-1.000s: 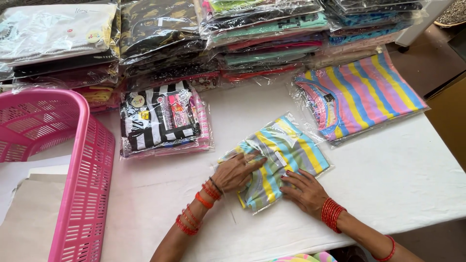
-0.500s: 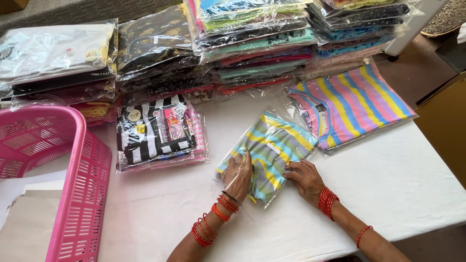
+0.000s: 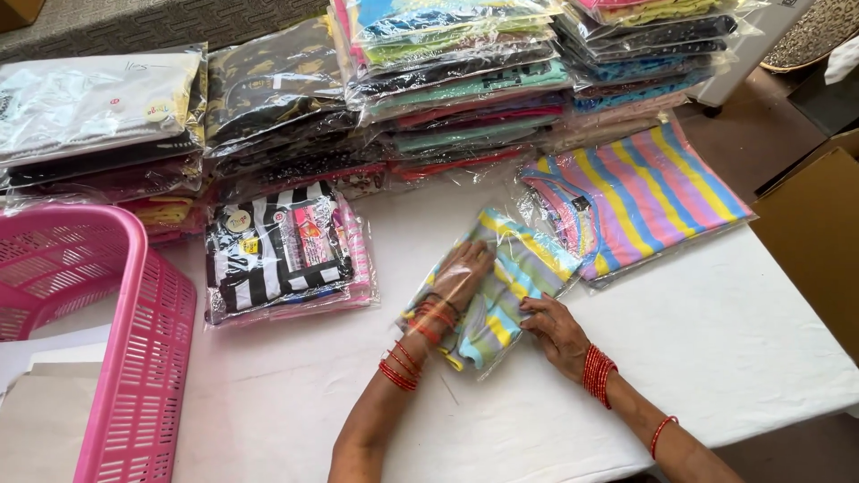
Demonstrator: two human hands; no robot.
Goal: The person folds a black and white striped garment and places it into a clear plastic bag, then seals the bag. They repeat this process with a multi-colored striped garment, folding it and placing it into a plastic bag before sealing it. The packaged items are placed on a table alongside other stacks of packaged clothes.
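Observation:
A folded striped garment (image 3: 514, 268) in yellow, blue and grey lies half inside a clear plastic bag on the white table (image 3: 716, 349). My left hand (image 3: 456, 277) is pushed inside the bag, flat on top of the garment. My right hand (image 3: 555, 326) grips the bag's near edge beside the garment. Both wrists wear red bangles.
A bagged pink, yellow and blue striped garment (image 3: 640, 197) lies to the right. A bagged black-and-white striped pack (image 3: 282, 250) lies to the left. Stacks of bagged clothes (image 3: 465, 80) line the far edge. A pink plastic basket (image 3: 98, 340) stands at left, a cardboard box (image 3: 819, 224) at right.
My left hand has slid forward from the bag's near edge into the bag, over the garment. My right hand stays at the near edge. The view has shifted slightly.

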